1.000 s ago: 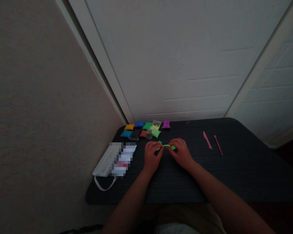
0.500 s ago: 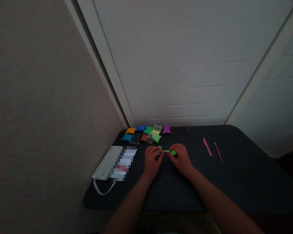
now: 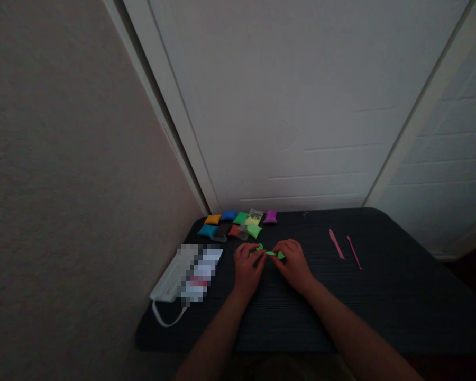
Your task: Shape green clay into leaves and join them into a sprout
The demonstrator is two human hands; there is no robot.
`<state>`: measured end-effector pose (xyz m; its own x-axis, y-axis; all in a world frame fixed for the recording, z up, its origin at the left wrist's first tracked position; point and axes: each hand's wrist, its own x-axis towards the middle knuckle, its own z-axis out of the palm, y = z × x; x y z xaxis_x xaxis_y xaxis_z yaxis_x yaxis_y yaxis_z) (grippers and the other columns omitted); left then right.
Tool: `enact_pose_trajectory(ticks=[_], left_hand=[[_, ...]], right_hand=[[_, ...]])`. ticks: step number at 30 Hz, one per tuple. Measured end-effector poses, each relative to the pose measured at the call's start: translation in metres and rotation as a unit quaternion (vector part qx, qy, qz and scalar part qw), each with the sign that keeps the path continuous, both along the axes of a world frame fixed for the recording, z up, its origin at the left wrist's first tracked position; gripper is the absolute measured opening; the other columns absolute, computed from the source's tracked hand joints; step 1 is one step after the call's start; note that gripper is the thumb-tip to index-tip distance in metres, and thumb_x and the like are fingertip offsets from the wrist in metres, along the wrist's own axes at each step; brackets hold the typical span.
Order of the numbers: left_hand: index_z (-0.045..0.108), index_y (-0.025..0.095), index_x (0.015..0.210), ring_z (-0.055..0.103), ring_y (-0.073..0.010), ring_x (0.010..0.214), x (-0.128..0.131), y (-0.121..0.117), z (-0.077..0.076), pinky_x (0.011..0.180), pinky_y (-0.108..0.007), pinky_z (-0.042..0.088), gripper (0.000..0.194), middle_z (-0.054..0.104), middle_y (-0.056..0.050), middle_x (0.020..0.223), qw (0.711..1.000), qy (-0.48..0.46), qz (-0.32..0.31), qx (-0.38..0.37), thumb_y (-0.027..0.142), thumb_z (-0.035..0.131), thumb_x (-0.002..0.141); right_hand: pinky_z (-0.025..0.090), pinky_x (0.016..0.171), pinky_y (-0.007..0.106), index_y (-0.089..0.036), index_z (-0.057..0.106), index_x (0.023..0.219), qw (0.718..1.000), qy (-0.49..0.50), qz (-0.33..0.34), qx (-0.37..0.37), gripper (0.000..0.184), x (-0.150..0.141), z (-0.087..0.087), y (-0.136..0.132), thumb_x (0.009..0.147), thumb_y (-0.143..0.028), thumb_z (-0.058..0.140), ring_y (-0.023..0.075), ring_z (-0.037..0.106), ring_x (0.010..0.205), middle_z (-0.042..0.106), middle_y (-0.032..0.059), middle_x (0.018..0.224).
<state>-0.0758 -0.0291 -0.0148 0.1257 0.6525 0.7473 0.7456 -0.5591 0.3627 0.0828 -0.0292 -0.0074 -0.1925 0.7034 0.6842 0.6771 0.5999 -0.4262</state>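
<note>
A bright green strip of modelling clay (image 3: 270,253) stretches between my two hands over the dark table. My left hand (image 3: 246,264) pinches its left end, where a wider green bit shows past the fingers. On the other side, my right hand (image 3: 293,263) pinches the strip near its right end, and a green lump shows by the fingertips. The parts under my fingers are hidden. Just beyond my hands lies a light green clay packet (image 3: 254,231).
Several coloured clay packets (image 3: 229,215) lie along the back left of the table (image 3: 396,296). A pink plastic knife (image 3: 337,244) and a thin pink tool (image 3: 354,253) lie at right. At left are a white case-like object (image 3: 164,288), a blurred phone (image 3: 206,270) and a white cable.
The whole view has tilted a little, so the table sits lower in the picture. My hands keep their pinch on the green strip, which looks slightly flatter now.
</note>
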Motion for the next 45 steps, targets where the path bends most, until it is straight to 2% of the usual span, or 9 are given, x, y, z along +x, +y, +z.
enact_pose_trajectory(ticks=[6, 10, 17, 22, 26, 29, 36, 40, 45], left_hand=[[0.063, 0.024, 0.086, 0.046, -0.0189, 0.095, -0.001, 0.0, 0.002, 0.085, -0.039, 0.039, 0.014, 0.059, -0.004, 0.093, 0.999, -0.032, -0.013, 0.004, 0.022, 0.056, 0.074], [0.063, 0.023, 0.085, 0.046, -0.0182, 0.095, 0.0, -0.001, 0.002, 0.085, -0.038, 0.039, 0.013, 0.058, -0.003, 0.091, 0.999, -0.045, -0.019, -0.009, 0.022, 0.055, 0.075], [0.063, 0.022, 0.083, 0.047, -0.0193, 0.095, 0.004, 0.0, 0.0, 0.085, -0.039, 0.039, 0.012, 0.06, -0.004, 0.09, 0.999, -0.009, -0.024, -0.02, 0.023, 0.056, 0.074], [0.063, 0.022, 0.084, 0.05, -0.0193, 0.092, 0.004, 0.001, 0.0, 0.083, -0.04, 0.039, 0.013, 0.062, -0.004, 0.088, 0.999, -0.004, -0.037, -0.04, 0.025, 0.055, 0.075], [0.062, 0.021, 0.083, 0.051, -0.0187, 0.089, 0.003, 0.002, 0.0, 0.082, -0.039, 0.04, 0.012, 0.063, -0.004, 0.084, 0.998, -0.025, -0.039, -0.043, 0.025, 0.055, 0.074], [0.062, 0.021, 0.082, 0.051, -0.0181, 0.088, 0.004, 0.003, 0.0, 0.082, -0.038, 0.041, 0.012, 0.062, -0.004, 0.083, 0.995, -0.074, -0.036, -0.061, 0.027, 0.054, 0.075], [0.061, 0.018, 0.082, 0.055, -0.0151, 0.078, 0.017, -0.003, 0.006, 0.072, -0.03, 0.045, 0.019, 0.06, -0.003, 0.08, 0.968, -0.19, -0.032, -0.162, 0.034, 0.054, 0.074], [0.059, 0.018, 0.085, 0.056, -0.0131, 0.07, 0.031, -0.002, 0.013, 0.064, -0.026, 0.045, 0.022, 0.061, -0.002, 0.078, 0.935, -0.253, -0.073, -0.239, 0.037, 0.052, 0.075], [0.059, 0.017, 0.085, 0.058, -0.0137, 0.074, 0.04, 0.003, 0.017, 0.067, -0.025, 0.045, 0.025, 0.063, -0.003, 0.081, 0.914, -0.305, -0.1, -0.247, 0.037, 0.055, 0.072]], right_hand=[[0.034, 0.089, 0.04, -0.022, 0.054, 0.091, 1.0, 0.023, -0.002, -0.004, 0.017, -0.002, -0.002, 0.001, 0.074, -0.026, 0.055, 0.0184, 0.053, 0.091, 0.061, 0.0034, 0.09], [0.036, 0.086, 0.041, -0.022, 0.056, 0.084, 1.0, 0.024, 0.002, 0.004, 0.009, -0.002, -0.002, 0.0, 0.076, -0.026, 0.053, 0.0187, 0.054, 0.088, 0.06, 0.0041, 0.087], [0.036, 0.087, 0.039, -0.021, 0.055, 0.085, 0.999, 0.035, -0.001, -0.001, 0.01, -0.003, 0.002, -0.003, 0.078, -0.024, 0.05, 0.019, 0.053, 0.09, 0.06, 0.0051, 0.089], [0.034, 0.09, 0.039, -0.022, 0.054, 0.087, 1.0, 0.017, 0.01, -0.02, 0.011, -0.004, 0.0, -0.002, 0.08, -0.025, 0.047, 0.0157, 0.057, 0.081, 0.063, 0.0019, 0.083], [0.033, 0.091, 0.04, -0.022, 0.054, 0.091, 0.999, 0.024, 0.021, -0.031, 0.014, -0.003, -0.003, -0.002, 0.08, -0.027, 0.046, 0.015, 0.058, 0.08, 0.064, 0.0019, 0.083], [0.032, 0.091, 0.039, -0.021, 0.053, 0.095, 0.999, 0.029, 0.019, -0.033, 0.018, -0.002, -0.003, -0.002, 0.08, -0.029, 0.048, 0.0157, 0.058, 0.083, 0.064, 0.0028, 0.085], [0.032, 0.089, 0.039, -0.021, 0.056, 0.092, 0.999, -0.002, 0.014, -0.038, 0.019, -0.002, 0.002, -0.004, 0.083, -0.03, 0.041, 0.0161, 0.058, 0.08, 0.064, 0.003, 0.082], [0.033, 0.088, 0.036, -0.021, 0.057, 0.087, 0.999, 0.007, -0.012, -0.044, 0.019, 0.002, 0.004, -0.003, 0.085, -0.028, 0.039, 0.0153, 0.057, 0.079, 0.064, 0.0025, 0.082], [0.033, 0.087, 0.035, -0.02, 0.056, 0.084, 0.998, 0.005, -0.046, -0.039, 0.019, 0.006, 0.004, 0.0, 0.085, -0.028, 0.039, 0.0149, 0.056, 0.076, 0.064, 0.0019, 0.08]])
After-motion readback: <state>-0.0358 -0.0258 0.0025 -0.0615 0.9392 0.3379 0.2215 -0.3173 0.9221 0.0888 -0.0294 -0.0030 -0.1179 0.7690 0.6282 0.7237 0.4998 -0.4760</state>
